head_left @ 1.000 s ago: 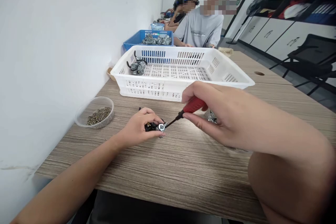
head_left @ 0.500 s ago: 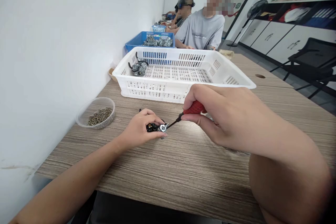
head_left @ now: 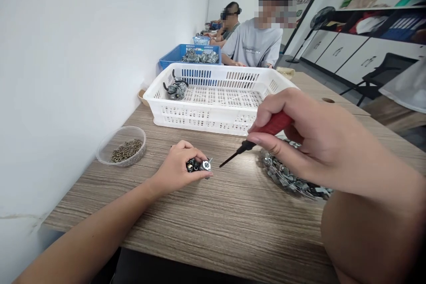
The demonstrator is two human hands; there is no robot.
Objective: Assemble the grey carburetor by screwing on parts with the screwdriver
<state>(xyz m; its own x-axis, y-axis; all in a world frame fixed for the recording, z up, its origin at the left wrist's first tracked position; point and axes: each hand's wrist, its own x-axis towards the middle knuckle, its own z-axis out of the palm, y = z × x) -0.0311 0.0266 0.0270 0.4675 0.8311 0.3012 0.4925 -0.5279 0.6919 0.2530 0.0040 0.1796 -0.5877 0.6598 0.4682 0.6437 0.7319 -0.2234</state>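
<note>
My left hand [head_left: 181,165] is closed around a small metal carburetor [head_left: 206,166] on the table, with its bright round end and black parts showing between thumb and fingers. The palm hides the rest of it. Held up to the right, a screwdriver [head_left: 271,126] with a red handle and dark shaft is gripped by my right hand [head_left: 299,137]. Its tip points down-left and stands a little apart from the carburetor. Below my right hand, a clear bowl [head_left: 281,184] full of small metal pieces is partly covered by the hand.
A white plastic basket [head_left: 199,113] holding a few carburetors [head_left: 177,88] stands ahead. Left lies a clear tub [head_left: 141,153] of small screws [head_left: 126,151]. Beyond are a blue crate [head_left: 169,57] of metal parts and a co-worker [head_left: 254,44]. A white wall [head_left: 83,44] borders the left.
My right hand has drawn the screwdriver up and right, taking its tip off the carburetor. The bowl of metal pieces now shows more. My left hand keeps its hold.
</note>
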